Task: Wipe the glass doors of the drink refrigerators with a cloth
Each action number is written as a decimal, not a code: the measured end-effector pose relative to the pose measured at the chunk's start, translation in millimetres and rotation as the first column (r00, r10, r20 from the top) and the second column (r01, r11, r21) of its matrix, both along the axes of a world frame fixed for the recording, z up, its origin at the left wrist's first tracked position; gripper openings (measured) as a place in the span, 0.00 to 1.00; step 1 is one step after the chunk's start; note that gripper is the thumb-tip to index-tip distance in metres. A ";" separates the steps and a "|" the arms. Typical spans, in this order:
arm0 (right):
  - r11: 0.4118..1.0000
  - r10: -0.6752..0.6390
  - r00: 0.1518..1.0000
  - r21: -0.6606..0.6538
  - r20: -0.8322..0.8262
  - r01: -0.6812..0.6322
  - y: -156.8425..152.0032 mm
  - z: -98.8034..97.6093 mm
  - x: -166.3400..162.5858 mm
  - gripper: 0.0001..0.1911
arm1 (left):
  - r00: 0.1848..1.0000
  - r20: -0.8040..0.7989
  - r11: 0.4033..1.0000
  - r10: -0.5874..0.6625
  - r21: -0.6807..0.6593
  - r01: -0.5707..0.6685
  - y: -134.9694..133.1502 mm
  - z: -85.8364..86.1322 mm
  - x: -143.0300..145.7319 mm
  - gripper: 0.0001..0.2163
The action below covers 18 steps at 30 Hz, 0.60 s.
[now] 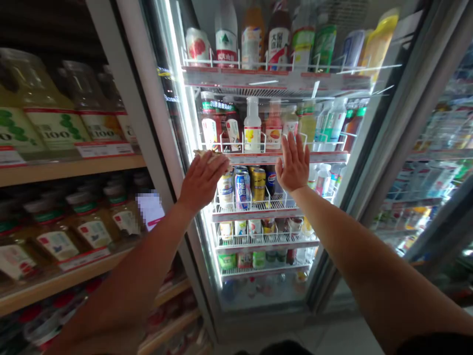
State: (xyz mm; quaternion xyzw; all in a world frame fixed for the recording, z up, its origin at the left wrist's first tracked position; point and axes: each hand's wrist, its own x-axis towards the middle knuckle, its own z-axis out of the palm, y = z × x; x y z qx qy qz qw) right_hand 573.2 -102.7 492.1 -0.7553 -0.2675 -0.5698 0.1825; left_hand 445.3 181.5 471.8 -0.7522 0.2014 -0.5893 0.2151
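Observation:
In the head view, a lit drinks fridge with a glass door (264,296) stands in front of me. My left hand (201,180) presses a crumpled pale cloth (224,162) near the door's left side, fingers curved over it. Most of the cloth is hidden under the hand. My right hand (294,162) is stretched out with fingers up and palm toward the glass, and it holds nothing. Behind the hands, cans such as a gold can (257,185) and bottles such as a clear bottle with a white-and-yellow label (252,128) stand on wire-fronted shelves.
At left, wooden shelves (66,170) carry rows of juice bottles (55,118) and green-capped bottles (90,219). A grey door frame (129,84) separates them from the fridge. Another glass-fronted fridge (424,182) with drinks stands at right.

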 end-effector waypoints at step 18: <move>1.000 0.013 1.000 0.003 -0.010 -0.013 -1.1 0.6 0.6 0.35 | 0.993 -0.088 0.989 -0.085 0.115 0.095 -19.4 -15.1 6.3 0.30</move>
